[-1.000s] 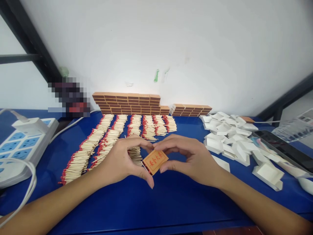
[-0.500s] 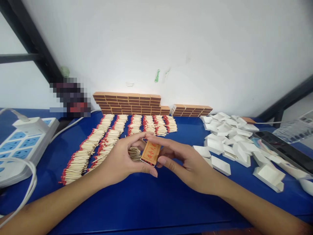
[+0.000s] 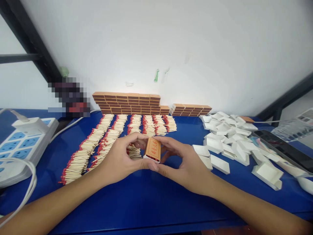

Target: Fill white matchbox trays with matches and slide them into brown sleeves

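Note:
An orange matchbox (image 3: 153,149) with red print is pinched between both my hands above the blue table (image 3: 137,202). My left hand (image 3: 121,159) grips its left side with thumb underneath and fingers curled over the top. My right hand (image 3: 186,164) grips its right side, thumb meeting the left thumb below the box. A white inner tray edge with red match heads shows at the box's near end. Rows of red-tipped matches (image 3: 107,142) lie just behind my left hand.
Stacked orange matchboxes (image 3: 127,103) and a lower stack (image 3: 190,110) line the wall. White empty trays (image 3: 227,137) are heaped at the right, beside a black phone (image 3: 283,148). A white power strip (image 3: 22,143) with cables lies at the left.
The matchbox has been turned from lying flat and angled to standing more upright between my fingers. My right hand closed in beneath it; both hands shifted slightly.

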A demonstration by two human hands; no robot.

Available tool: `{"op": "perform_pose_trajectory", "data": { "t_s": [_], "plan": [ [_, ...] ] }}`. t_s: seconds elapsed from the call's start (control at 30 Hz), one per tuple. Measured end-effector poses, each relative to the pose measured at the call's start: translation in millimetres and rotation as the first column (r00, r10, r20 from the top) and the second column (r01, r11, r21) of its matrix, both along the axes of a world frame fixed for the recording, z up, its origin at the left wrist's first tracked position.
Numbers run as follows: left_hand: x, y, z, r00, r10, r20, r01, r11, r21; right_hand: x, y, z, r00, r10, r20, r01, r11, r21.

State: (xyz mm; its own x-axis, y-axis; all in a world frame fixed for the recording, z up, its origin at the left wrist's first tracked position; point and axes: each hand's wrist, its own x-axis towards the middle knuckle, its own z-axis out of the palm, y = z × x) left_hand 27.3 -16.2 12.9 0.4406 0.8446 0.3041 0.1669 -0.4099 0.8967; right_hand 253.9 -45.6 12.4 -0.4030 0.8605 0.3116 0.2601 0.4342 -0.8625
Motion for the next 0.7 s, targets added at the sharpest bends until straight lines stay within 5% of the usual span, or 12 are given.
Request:
{"op": "perform_pose_trajectory", "data": {
  "t_s": [0.4, 0.7],
  "plan": [
    [-3, 0, 1.1, 0.994, 0.088, -0.063, -0.075, 0.979, 0.189, 9, 6, -2.4, 1.000, 0.007, -0.009, -0.007, 1.000, 0.025],
    [-1, 1, -0.1, 0.993, 0.109, -0.035, -0.102, 0.984, 0.148, 11, 7, -0.7, 0.999, 0.008, 0.037, -0.008, 1.000, 0.006]
  ]
}}
